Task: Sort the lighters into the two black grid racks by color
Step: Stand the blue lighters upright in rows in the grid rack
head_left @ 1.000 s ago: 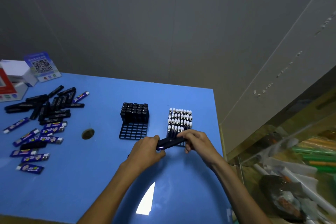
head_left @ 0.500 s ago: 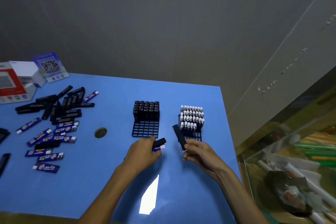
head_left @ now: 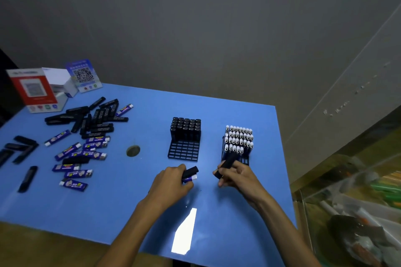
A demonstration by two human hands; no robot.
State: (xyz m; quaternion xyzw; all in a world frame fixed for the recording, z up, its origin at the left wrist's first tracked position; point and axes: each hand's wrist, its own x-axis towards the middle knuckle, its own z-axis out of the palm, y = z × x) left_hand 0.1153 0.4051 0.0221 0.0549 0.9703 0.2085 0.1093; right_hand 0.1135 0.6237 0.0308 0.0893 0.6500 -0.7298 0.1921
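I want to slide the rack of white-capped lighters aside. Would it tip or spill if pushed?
The rack of white-capped lighters probably slides flat if pushed low at its base. The lighters stand tall above the shallow grid, so a push up high might tilt them. The blue table looks glossy, so it would likely glide rather than catch.

Blue table [head_left: 130, 197], black racks [head_left: 184, 154], black and blue-white lighters [head_left: 73, 185].

Single head-worn wide-angle view, angled forward and down, near blue table [head_left: 130, 201]
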